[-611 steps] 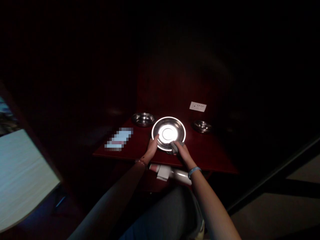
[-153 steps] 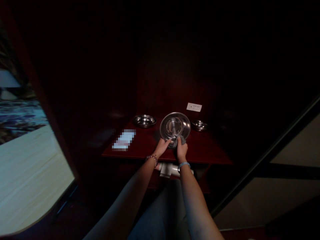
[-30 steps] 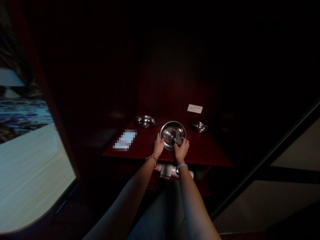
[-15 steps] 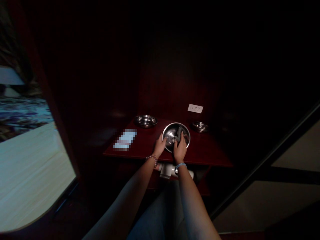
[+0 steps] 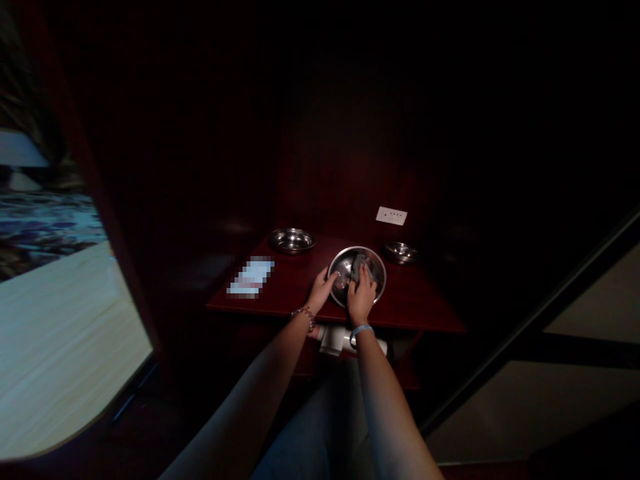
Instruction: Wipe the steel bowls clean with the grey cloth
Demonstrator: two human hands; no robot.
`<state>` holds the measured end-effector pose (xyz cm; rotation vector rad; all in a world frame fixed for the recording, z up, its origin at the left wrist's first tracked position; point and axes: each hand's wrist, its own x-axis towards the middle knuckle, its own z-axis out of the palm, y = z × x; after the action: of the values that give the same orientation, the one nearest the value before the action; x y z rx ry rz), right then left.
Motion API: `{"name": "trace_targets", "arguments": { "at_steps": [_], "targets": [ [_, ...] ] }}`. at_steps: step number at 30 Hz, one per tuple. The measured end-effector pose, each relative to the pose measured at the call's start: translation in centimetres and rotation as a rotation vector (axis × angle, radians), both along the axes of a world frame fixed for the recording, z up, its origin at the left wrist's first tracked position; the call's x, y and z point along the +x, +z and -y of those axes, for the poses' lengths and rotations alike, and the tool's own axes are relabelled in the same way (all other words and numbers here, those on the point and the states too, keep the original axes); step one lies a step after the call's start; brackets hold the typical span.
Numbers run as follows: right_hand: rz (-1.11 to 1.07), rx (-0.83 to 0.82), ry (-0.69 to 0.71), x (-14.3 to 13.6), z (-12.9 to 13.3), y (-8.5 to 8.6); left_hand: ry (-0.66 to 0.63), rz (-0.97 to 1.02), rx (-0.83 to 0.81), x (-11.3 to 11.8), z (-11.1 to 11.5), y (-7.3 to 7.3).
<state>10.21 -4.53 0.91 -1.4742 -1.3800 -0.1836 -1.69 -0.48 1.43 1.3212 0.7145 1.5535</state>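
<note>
Head view: pinching bowl (image 5: 379, 272) in left hand (image 5: 321, 291), now pressing cloth (image 5: 357, 267) deeper inside, beyond that pinch, held under right hand (image 5: 362, 303).

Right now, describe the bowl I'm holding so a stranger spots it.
Find the dark red desk. Toward its front, between two metal bowls farther back, is the round bowl. Only it has your left hand on its rim and a gray cloth inside, under your right hand.
</note>
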Motion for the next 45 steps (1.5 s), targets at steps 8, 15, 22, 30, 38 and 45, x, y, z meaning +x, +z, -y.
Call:
{"name": "trace_targets", "arguments": {
  "at_steps": [8, 15, 22, 30, 38, 45],
  "targets": [
    [0.03, -0.033, 0.01, -0.2, 0.5, 0.4, -0.018, 0.006, 0.023, 0.0, -0.1, -0.1],
    [0.191, -0.052, 0.227, -0.6, 0.7, 0.7, -0.002, -0.01, 0.053, -0.1, -0.2, 0.0],
    [0.145, -0.058, 0.355, -0.8, 1.2, 1.4, 0.023, 0.001, 0.072, -0.2, -0.4, -0.2],
    [0.016, -0.085, 0.267, -0.6, 1.3, 0.9, 0.059, -0.037, 0.039, -0.3, 0.1, 0.1],
    [0.053, -0.248, 0.059, -0.7, 1.1, 0.7, 0.207, -0.125, 0.063, -0.2, -0.3, -0.3],
    [0.026, -0.284, 0.103, -0.8, 1.6, 1.2, 0.337, -0.206, 0.095, -0.4, -0.4, -0.7]
  ]
}}
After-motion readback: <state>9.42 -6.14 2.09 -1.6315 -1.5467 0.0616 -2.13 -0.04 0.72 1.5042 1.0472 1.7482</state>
